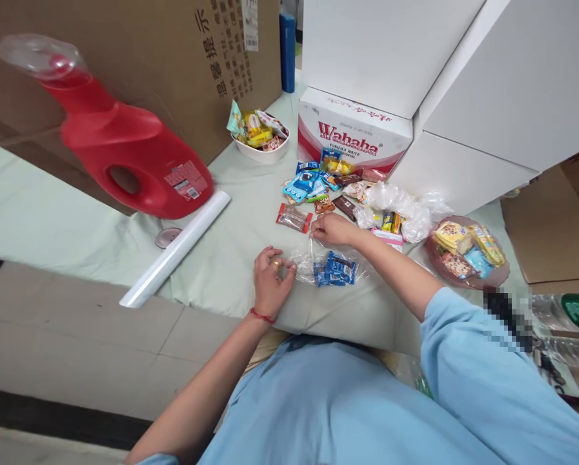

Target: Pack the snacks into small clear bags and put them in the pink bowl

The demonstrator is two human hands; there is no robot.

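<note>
A clear plastic bag lies on the cloth in front of me with several blue snack packets inside. At its left end my left hand pinches the crumpled plastic between thumb and fingers. My right hand reaches over the bag's far side, its fingertips closed on the thin film. Just beyond those fingertips is a brown snack packet with red ends. Behind the right hand spreads a pile of wrapped snacks, among them light blue packets and a dark brown bar.
A white bowl of snacks stands at the back, near a Wahaha carton. To the right are crumpled clear bags and a pink see-through plate holding packets. A red jug and a white roll are on the left.
</note>
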